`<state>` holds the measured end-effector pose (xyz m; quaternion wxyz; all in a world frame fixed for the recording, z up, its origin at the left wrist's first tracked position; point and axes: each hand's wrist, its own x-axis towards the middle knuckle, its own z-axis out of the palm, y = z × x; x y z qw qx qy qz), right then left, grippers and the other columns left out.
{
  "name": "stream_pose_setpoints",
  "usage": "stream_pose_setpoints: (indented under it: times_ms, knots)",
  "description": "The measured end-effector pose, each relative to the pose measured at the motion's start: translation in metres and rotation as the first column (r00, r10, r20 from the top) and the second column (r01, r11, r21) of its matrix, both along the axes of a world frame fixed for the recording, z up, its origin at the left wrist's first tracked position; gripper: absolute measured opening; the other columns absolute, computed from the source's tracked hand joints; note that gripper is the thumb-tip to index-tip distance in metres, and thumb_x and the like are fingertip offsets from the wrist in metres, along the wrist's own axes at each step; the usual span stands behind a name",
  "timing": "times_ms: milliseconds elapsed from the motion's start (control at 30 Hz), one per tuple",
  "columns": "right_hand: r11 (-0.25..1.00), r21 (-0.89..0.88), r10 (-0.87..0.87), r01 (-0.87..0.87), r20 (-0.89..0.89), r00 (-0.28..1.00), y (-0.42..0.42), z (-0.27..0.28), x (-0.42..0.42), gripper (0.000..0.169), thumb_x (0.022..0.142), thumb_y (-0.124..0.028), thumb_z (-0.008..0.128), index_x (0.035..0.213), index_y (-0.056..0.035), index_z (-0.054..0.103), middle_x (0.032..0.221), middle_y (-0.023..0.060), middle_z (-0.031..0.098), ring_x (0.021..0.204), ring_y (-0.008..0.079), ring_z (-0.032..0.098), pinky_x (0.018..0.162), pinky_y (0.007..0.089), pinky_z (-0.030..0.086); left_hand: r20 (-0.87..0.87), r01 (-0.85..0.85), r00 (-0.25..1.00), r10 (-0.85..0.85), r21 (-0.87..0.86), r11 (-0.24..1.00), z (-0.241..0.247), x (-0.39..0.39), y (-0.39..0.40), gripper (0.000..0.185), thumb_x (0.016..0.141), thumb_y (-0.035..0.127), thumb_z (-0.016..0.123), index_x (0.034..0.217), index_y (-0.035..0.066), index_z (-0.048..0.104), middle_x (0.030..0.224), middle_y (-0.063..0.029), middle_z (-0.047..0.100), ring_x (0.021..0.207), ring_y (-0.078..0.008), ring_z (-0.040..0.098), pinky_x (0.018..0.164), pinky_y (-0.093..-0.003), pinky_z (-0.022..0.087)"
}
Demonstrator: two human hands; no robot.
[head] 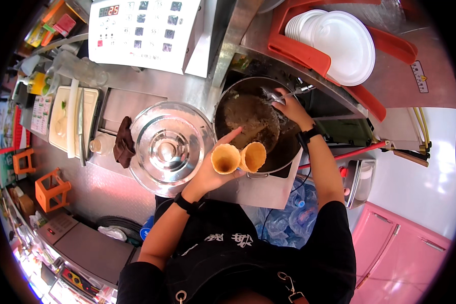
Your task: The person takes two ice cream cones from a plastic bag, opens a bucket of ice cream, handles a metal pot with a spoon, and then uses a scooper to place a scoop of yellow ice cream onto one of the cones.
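Observation:
My left hand (209, 173) holds two golden wafer cones, one (225, 159) beside the other (254, 157), with their open ends facing up. They are over the near edge of a large round metal pot (247, 78) that contains brown liquid (250, 114). At the pot's far right side, my right hand (290, 108) has its fingers around a clear and silvery utensil (288, 95); its exact kind cannot be told. A shiny round metal lid (167, 150) lies left of the pot, with a dark brown cloth (124, 142) at its left edge.
A white control box (144, 34) with buttons stands at the back. White disposable plates (342, 47) sit in a red-orange holder (300, 51) at back right. On the left, a long knife (81, 125) lies on a tray (57, 98) near a plastic bottle (102, 144). Orange stools (53, 190) stand beyond.

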<state>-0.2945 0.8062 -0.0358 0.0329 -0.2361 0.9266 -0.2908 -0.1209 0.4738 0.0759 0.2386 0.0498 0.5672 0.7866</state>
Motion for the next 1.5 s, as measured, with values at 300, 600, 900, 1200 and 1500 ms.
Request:
stream_pose_setpoints:
  times_ms: [300,600,900,1200,1500]
  knots:
    - [0.986,0.134,-0.167,0.101,0.698,0.696,-0.035,0.073,-0.027,0.047,0.076,-0.013,0.078,0.12,-0.0046,0.063,0.089,0.0053,0.069,0.072,0.0134,0.063,0.06,0.0267,0.05,-0.035,-0.015,0.999,0.013,-0.04,0.999,-0.006,0.0,-0.002,0.087,0.07,0.009,0.08,0.146,0.008,0.038,0.152,-0.0109,0.037,0.135,-0.0271,0.042,0.109,-0.035,0.035]
    - [0.96,-0.065,-0.127,0.271,0.764,0.633,0.031,0.075,-0.058,0.03,0.086,-0.02,0.071,0.11,-0.0018,0.068,0.092,0.0074,0.068,0.068,0.0132,0.06,0.062,0.0246,0.048,-0.03,-0.029,0.999,0.03,0.023,0.999,-0.007,-0.004,-0.008,0.084,0.07,0.009,0.08,0.144,0.006,0.041,0.152,-0.009,0.037,0.134,-0.025,0.042,0.109,-0.0342,0.034]
    - [0.964,0.02,-0.247,0.264,0.43,0.868,0.088,0.036,-0.051,0.039,0.081,-0.027,0.075,0.111,-0.0037,0.064,0.109,0.007,0.068,0.097,0.022,0.064,0.088,0.0385,0.049,0.033,-0.071,0.997,0.066,0.171,0.983,0.008,-0.008,-0.012,0.081,0.074,0.006,0.079,0.144,0.003,0.039,0.146,-0.0072,0.045,0.122,-0.0164,0.05,0.105,-0.0313,0.037]
    - [0.905,0.31,-0.193,0.29,-0.309,0.931,0.058,0.005,-0.092,0.045,0.077,-0.036,0.071,0.108,-0.0041,0.065,0.1,0.0169,0.068,0.093,0.0339,0.064,0.087,0.0419,0.049,0.187,-0.128,0.981,0.046,0.453,0.882,-0.001,-0.004,-0.018,0.074,0.076,0.017,0.078,0.139,0.001,0.042,0.146,-0.0146,0.045,0.123,-0.0214,0.051,0.102,-0.0338,0.04]
    - [0.885,0.341,-0.173,0.317,-0.392,0.904,0.059,-0.024,-0.126,0.036,0.073,-0.024,0.068,0.104,-0.0062,0.066,0.099,0.0186,0.068,0.091,0.0374,0.063,0.083,0.0468,0.05,0.199,-0.121,0.978,0.065,0.285,0.951,0.005,0.017,-0.036,0.077,0.076,0.01,0.079,0.142,0.004,0.039,0.141,-0.0106,0.05,0.118,-0.0173,0.053,0.101,-0.033,0.041]
